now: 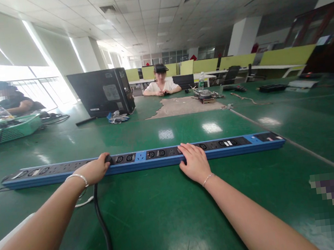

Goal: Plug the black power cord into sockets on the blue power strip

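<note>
A long blue and black power strip (141,164) lies lengthwise across the green table, its sockets facing up. My left hand (95,169) is closed around a black plug (108,159) at the strip, left of its middle. Whether the plug's pins sit in a socket is hidden. A thick black cable (102,230) hangs below that hand and runs toward the near edge. My right hand (195,161) grips the strip right of its middle, fingers over the top and thumb against the near side.
A black computer case (102,93) stands at the back left, with work gloves (117,117) beside it. A green basket (9,130) is at far left. Across the table sits a person (162,86); another person (14,99) is at left. A bottle (201,80) stands farther back.
</note>
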Action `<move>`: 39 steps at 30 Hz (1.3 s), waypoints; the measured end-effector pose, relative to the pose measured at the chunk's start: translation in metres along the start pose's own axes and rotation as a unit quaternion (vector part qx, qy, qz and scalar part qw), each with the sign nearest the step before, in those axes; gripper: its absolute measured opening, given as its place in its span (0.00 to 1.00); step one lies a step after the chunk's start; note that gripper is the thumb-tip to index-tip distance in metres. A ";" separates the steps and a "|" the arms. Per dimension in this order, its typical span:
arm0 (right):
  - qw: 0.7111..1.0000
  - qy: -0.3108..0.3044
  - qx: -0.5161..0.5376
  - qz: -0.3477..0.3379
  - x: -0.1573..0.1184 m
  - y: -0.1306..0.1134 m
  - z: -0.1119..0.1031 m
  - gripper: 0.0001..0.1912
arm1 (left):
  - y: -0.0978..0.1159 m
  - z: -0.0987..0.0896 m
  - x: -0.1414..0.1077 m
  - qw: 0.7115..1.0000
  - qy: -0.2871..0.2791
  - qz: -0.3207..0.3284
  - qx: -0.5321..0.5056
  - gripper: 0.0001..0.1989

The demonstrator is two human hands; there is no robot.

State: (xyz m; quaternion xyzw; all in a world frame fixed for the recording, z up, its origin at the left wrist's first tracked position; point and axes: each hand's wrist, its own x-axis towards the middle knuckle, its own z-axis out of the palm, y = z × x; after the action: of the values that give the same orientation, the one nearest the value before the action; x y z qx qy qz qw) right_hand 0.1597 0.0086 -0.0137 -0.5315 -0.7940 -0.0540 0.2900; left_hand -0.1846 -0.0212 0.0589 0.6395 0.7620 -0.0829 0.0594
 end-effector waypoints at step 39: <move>1.000 -0.009 0.010 0.003 0.000 -0.001 -0.002 0.27 | 0.014 -0.042 -0.034 0.951 0.231 -0.134 -0.154 0.27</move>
State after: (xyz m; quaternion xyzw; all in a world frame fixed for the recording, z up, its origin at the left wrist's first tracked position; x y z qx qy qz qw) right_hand 0.1596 0.0078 -0.0122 -0.5315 -0.7953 -0.0402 0.2887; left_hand -0.1646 -0.0431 0.1061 0.5167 0.8368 0.1781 -0.0325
